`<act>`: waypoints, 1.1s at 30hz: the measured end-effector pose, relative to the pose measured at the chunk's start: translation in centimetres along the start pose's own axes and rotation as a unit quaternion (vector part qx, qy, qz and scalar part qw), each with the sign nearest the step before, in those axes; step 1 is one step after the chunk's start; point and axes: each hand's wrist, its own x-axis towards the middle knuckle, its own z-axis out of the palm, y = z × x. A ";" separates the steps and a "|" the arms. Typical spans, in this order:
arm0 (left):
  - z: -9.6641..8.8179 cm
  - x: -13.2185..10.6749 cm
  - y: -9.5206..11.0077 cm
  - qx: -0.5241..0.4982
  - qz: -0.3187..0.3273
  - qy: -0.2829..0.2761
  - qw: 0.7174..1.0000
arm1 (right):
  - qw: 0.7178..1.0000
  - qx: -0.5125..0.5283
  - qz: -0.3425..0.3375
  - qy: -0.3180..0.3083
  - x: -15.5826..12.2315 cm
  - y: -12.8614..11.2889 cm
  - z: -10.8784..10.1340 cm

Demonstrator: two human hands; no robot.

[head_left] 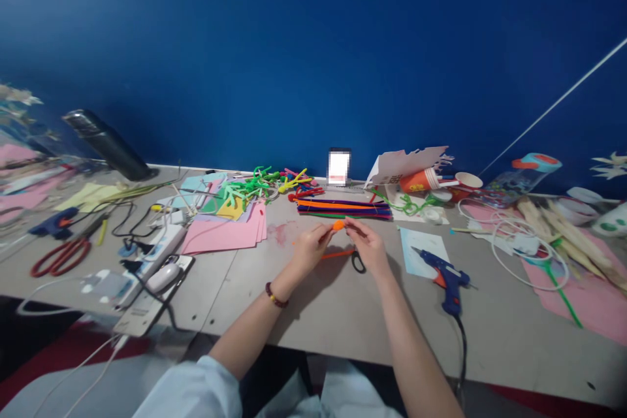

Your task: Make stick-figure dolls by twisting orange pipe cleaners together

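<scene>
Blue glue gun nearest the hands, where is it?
Head view, right of centre: the glue gun lies on the table just right of the right hand, beside a pale blue paper sheet.

Deep blue wall (294,46) fills all beyond the left hand (309,249) & right hand (369,247); matte, brighter mid-wall, darker twd the top; thin pale line (553,108) slants up it, far right of the right hand; grey table (514,333) spreads wide under both, seams nr the left hand; dark red surface (34,366) below the table edge, well left of the left hand.
</scene>
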 end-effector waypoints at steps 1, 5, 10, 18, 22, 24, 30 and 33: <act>0.0 0.0 0.0 0.005 0.005 -0.004 1.000 | 1.000 -0.015 -0.003 -0.002 0.0 0.1 0.0; 0.0 -0.1 0.3 0.025 0.023 -0.009 0.999 | 0.998 -0.065 -0.020 -0.008 -0.1 0.2 0.0; 0.1 -0.3 0.2 0.030 0.055 0.000 0.998 | 0.990 -0.124 -0.068 -0.017 -0.1 -0.3 -0.2; 0.7 -0.8 0.2 0.026 0.026 0.025 0.999 | 0.992 -0.116 -0.049 -0.003 -0.2 -0.6 0.3; 0.6 -0.7 0.7 -0.050 -0.034 0.002 0.998 | 0.999 -0.033 0.006 -0.001 -0.2 -0.6 0.5; 0.5 -0.7 1.1 -0.098 -0.063 -0.006 0.993 | 0.999 0.034 0.038 -0.003 -0.1 -0.7 0.5; 1.1 -0.4 1.1 -0.272 -0.192 0.020 0.943 | 0.991 0.106 0.071 0.036 0.1 -0.2 0.1; 1.1 -0.1 0.9 -0.379 -0.290 0.035 0.878 | 0.990 0.106 0.088 0.039 0.1 0.1 0.3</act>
